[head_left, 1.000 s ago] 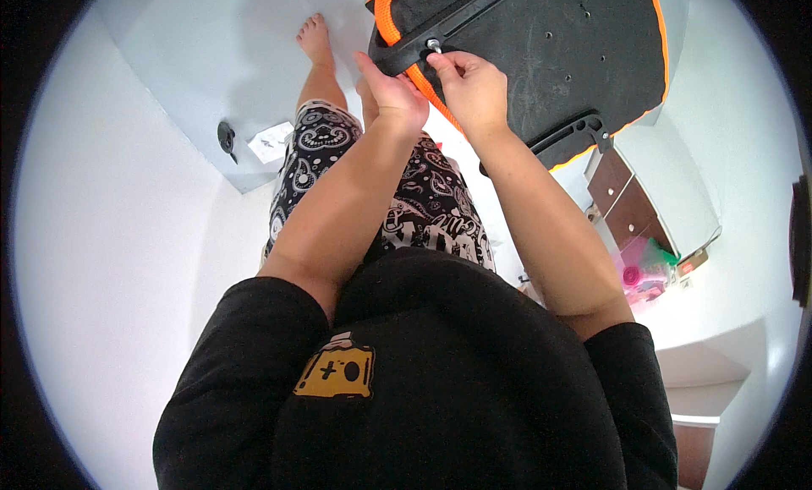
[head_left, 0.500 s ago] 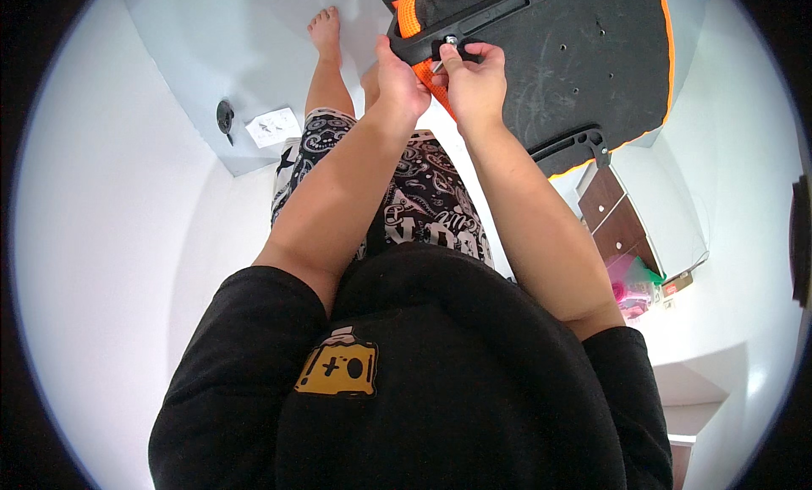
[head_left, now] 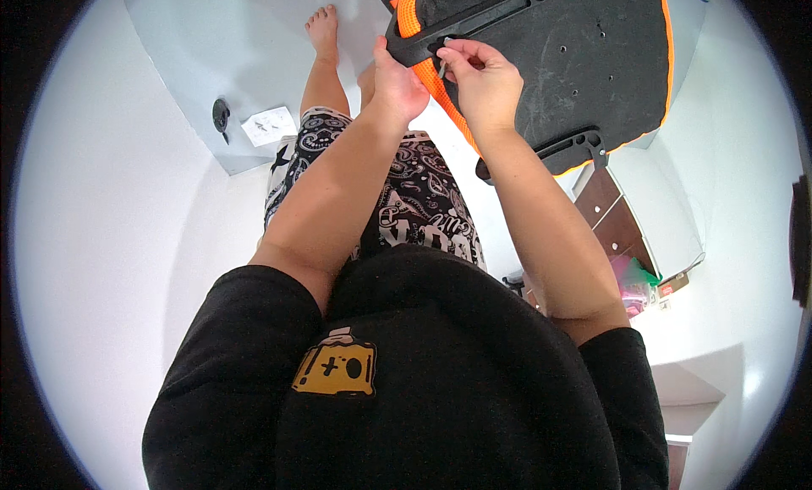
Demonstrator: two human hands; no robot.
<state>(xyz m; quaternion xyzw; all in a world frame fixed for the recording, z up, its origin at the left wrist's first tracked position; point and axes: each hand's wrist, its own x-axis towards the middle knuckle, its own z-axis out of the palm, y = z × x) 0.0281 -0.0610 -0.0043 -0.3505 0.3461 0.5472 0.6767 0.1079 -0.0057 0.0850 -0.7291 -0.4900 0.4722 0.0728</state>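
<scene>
A chair cushion-like panel [head_left: 541, 76] with a black underside and orange mesh edging stands tilted before me. Across its near left corner lies a slotted black plastic arm [head_left: 474, 21]. My left hand [head_left: 401, 86] grips the end of that arm, thumb up along it and the other fingers partly hidden. Just right of it, my right hand [head_left: 486, 80] pinches a small silver bolt [head_left: 442, 69] between thumb and forefinger, close beside the arm. A second black arm [head_left: 567, 147] sits at the panel's lower edge.
On the floor at left are a black hook-shaped part [head_left: 221, 118] and a printed sheet [head_left: 269, 126]. My bare foot [head_left: 322, 29] rests beyond them. A brown-fronted cabinet [head_left: 616, 215] stands at right, near a pink and green plastic bag [head_left: 634, 283].
My right hand has shifted slightly right and turned; the bolt's round head, visible before above the thumb, is now mostly covered by the fingers. My left hand stays at the arm's end.
</scene>
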